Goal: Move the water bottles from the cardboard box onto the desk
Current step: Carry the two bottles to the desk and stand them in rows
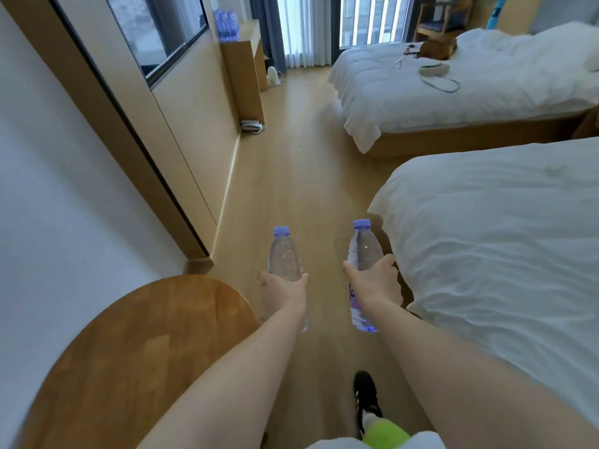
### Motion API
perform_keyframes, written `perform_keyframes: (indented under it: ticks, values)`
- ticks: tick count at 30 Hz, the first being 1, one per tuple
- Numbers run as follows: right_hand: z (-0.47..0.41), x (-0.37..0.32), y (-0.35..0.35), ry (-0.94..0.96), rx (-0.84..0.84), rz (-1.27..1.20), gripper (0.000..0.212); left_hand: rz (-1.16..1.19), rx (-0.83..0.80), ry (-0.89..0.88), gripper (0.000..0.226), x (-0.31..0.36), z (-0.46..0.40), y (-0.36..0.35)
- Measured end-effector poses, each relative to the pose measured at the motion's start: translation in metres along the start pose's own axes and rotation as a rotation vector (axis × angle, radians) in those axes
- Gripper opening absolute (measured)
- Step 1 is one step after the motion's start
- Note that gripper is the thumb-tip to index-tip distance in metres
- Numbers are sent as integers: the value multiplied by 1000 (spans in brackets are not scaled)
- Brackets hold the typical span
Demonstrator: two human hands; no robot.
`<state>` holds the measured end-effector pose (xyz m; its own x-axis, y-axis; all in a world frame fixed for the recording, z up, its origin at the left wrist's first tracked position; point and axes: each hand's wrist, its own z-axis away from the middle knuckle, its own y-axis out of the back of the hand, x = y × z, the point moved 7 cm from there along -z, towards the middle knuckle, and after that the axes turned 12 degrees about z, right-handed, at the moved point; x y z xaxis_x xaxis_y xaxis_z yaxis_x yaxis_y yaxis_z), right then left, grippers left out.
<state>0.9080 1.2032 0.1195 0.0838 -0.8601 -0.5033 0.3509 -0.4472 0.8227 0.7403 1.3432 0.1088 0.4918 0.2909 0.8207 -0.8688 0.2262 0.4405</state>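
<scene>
My left hand grips a clear water bottle with a purple cap, held upright in front of me. My right hand grips a second clear water bottle with a purple cap and a purple label near its base. Both bottles hang over the wooden floor. Far ahead on the left stands the wooden desk with several purple-capped bottles grouped on its top. The cardboard box is not in view.
A round wooden table sits at my lower left. Two beds with white covers, the near bed and the far bed, line the right side. A wooden floor aisle runs between wall and beds. A white kettle stands beside the desk.
</scene>
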Motion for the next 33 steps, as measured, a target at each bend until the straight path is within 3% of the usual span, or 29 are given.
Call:
perform_keyframes:
  ticks: [6,14,22,33]
  values:
    - [-116,-92,-7,133,-78,67,71,127,46,57,65,81,-77,-69]
    - [-227,-225,-53,231,-137,99,68,159,122,109,73,154,-209,-101]
    - [-352,-365,-119,220,-143,147,65,98,88,107,70,236,-401,-135]
    - [-500,-521,-151,153,-101,70,64,-28,20,34,70,371,-580,-189]
